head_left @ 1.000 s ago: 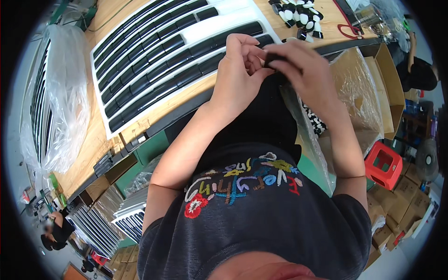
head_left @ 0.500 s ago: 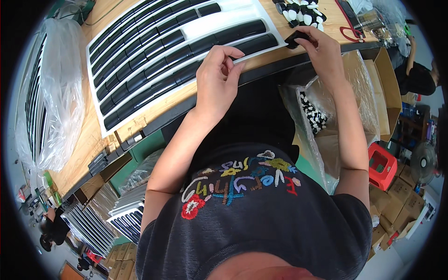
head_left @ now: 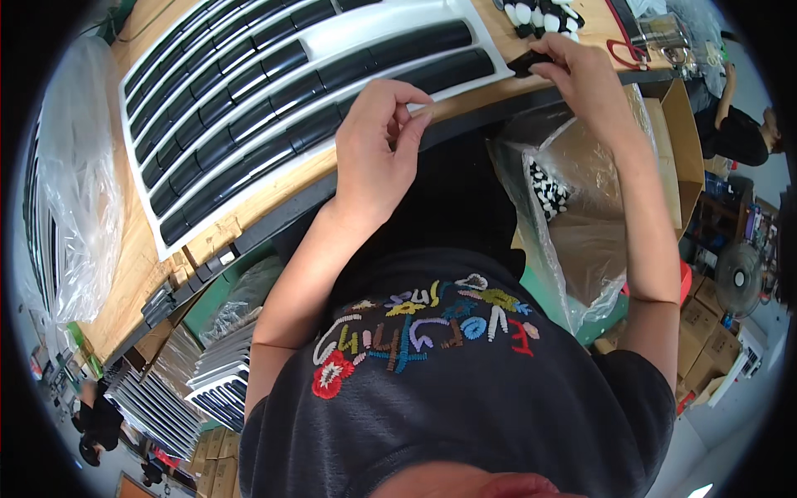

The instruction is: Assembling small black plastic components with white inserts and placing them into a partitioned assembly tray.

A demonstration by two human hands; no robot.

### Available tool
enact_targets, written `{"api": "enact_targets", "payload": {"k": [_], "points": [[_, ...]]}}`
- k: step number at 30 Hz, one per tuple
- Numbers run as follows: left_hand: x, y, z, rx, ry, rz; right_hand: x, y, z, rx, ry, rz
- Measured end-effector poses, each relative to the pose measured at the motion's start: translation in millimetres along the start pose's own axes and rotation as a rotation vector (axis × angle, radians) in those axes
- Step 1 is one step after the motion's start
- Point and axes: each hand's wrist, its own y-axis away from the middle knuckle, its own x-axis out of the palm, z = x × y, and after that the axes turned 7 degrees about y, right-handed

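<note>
A white tray (head_left: 336,148) carries several curved rows of glossy black pieces, with a bare stretch of slot toward its upper right. By the tray's near edge is my left hand (head_left: 378,149), half curled. Its thumb and index fingertips are slightly apart, and I see nothing between them. My right hand (head_left: 585,87) pinches a small dark piece (head_left: 526,63) between thumb and fingers, just off the tray's right corner. What exact kind of piece it is cannot be told.
Small black and white parts (head_left: 544,17) lie behind my right hand. A red-handled tool (head_left: 628,55) is farther right. Below the table edge, a plastic-lined box (head_left: 594,241) holds more such parts. Plastic sheeting (head_left: 79,183) covers trays at left. Other people are in the background.
My view has shifted, so the tray appears lower and farther left. The dark piece in my right hand now lies flatter, close to the tray's corner. My left hand keeps its curled shape.
</note>
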Motion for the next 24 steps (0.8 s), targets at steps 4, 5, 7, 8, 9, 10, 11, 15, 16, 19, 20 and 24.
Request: {"api": "enact_targets", "payload": {"k": [4,5,7,8,9,10,11,15,16,19,20,24], "points": [[-2,-2,-4,-0.001,-0.004,-0.019,4,-2,3,-0.042,0.044,-0.027],[-2,2,-4,-0.023,0.011,-0.031,7,0,-1,-0.055,0.068,-0.029],[-1,2,-6,0.008,-0.031,-0.037,8,1,-3,-0.087,0.045,-0.039],[-1,2,-8,0.026,-0.067,-0.038,8,-1,-3,-0.11,0.023,-0.034],[-2,1,-11,0.041,-0.041,-0.031,6,-4,-4,-0.044,0.024,0.008],[-2,2,-8,0.073,-0.034,-0.022,9,-5,-6,-0.064,0.025,-0.015],[-4,2,-8,0.091,-0.026,-0.026,15,-6,-7,0.045,-0.067,-0.157],[-11,8,-15,0.139,-0.089,-0.046,28,-33,18,0.225,-0.459,-0.297],[-10,9,-15,0.137,-0.091,-0.031,35,-47,20,0.213,-0.649,-0.31],[-4,2,-19,0.132,-0.087,-0.012,76,-84,15,0.178,-0.752,-0.258],[-3,1,-19,0.133,-0.088,-0.004,78,-89,25,0.203,-0.483,-0.188],[-12,-2,-20,0.161,-0.126,-0.023,62,-63,27,-0.014,0.033,-0.646]]}}
